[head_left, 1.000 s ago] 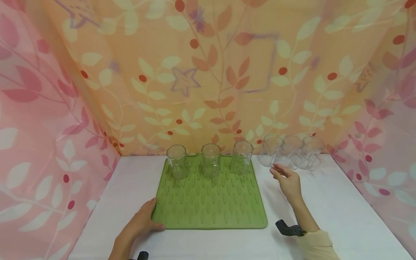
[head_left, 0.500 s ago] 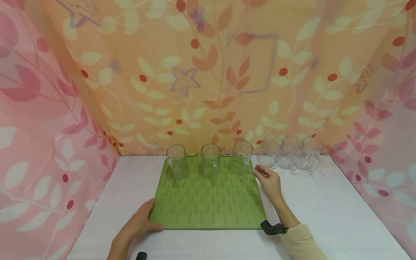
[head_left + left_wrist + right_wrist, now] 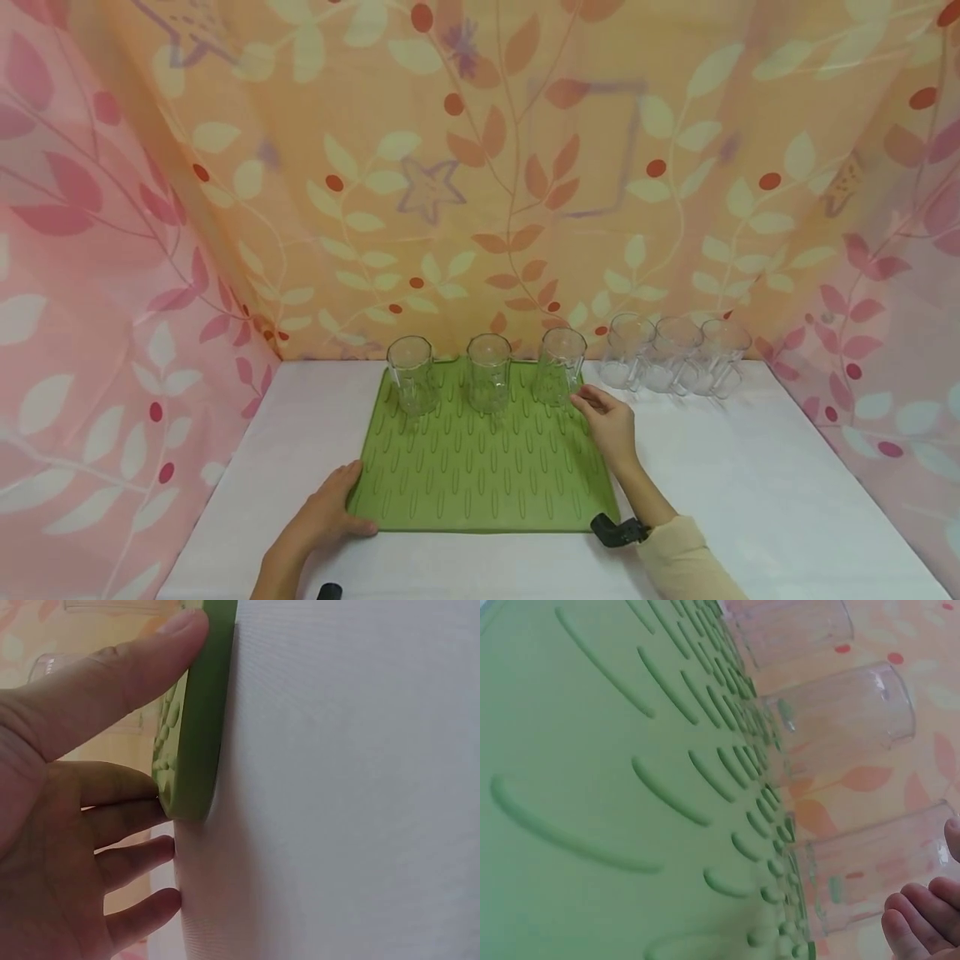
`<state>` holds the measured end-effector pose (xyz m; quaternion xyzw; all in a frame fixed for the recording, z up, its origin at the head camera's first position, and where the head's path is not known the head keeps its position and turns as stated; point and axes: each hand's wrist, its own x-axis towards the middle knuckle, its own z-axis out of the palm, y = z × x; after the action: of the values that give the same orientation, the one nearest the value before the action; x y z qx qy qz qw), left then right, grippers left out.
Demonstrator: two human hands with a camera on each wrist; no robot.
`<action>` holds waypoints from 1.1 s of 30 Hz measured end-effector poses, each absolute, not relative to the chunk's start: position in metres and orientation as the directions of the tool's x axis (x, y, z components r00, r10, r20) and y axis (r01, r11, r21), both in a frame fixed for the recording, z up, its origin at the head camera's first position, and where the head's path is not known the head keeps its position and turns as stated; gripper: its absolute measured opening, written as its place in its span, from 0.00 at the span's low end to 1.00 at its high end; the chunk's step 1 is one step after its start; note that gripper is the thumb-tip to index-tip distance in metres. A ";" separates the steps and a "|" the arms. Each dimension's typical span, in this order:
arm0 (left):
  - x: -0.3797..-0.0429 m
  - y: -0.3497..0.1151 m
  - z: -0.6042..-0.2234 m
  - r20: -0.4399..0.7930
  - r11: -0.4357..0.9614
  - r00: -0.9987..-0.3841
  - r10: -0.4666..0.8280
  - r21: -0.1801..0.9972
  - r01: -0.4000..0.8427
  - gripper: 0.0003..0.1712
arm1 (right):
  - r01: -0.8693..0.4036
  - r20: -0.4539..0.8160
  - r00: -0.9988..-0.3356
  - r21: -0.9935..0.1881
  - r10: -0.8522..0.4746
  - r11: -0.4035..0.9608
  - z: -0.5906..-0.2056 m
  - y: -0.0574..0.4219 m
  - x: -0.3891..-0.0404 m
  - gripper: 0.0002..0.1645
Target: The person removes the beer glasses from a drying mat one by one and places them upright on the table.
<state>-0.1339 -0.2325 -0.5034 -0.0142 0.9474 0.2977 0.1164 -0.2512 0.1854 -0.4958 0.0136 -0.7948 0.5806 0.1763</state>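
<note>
Three clear glass mugs stand in a row along the back of a green ridged mat (image 3: 480, 475): a left mug (image 3: 412, 379), a middle mug (image 3: 489, 375) and a right mug (image 3: 561, 371). My left hand (image 3: 324, 507) rests at the mat's near left corner, its thumb (image 3: 135, 675) along the front edge and its fingers against the left side. Beside the right mug's handle is my right hand (image 3: 609, 427), fingers loosely bent. In the right wrist view a gap shows between thumb and fingers (image 3: 922, 915) in front of that mug; whether they touch the handle cannot be told.
Three more glass mugs (image 3: 675, 358) stand close together on the white table (image 3: 735, 483), right of the mat at the back. A patterned cloth (image 3: 510, 167) hangs behind the table and along both sides.
My right hand has moved left, from in front of the mugs beside the mat to the right mug's handle on the mat. The left hand stays at the mat's corner.
</note>
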 end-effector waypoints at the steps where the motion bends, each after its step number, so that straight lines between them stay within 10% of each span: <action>1: -0.134 -0.232 -0.504 -0.228 0.824 -0.973 0.042 0.559 -0.095 0.67 | -0.237 0.306 -0.934 -0.917 0.183 0.320 -0.496 0.184 -0.251 0.22; 33: -0.133 -0.231 -0.501 -0.219 0.837 -0.974 0.055 0.542 -0.075 0.66 | -0.318 0.484 -0.827 -0.823 0.287 0.471 -0.508 0.158 -0.267 0.09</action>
<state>-0.1330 -0.2312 -0.5010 -0.0052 0.9516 0.2855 0.1133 -0.2669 0.1582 -0.5083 0.0095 -0.8056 0.5141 0.2944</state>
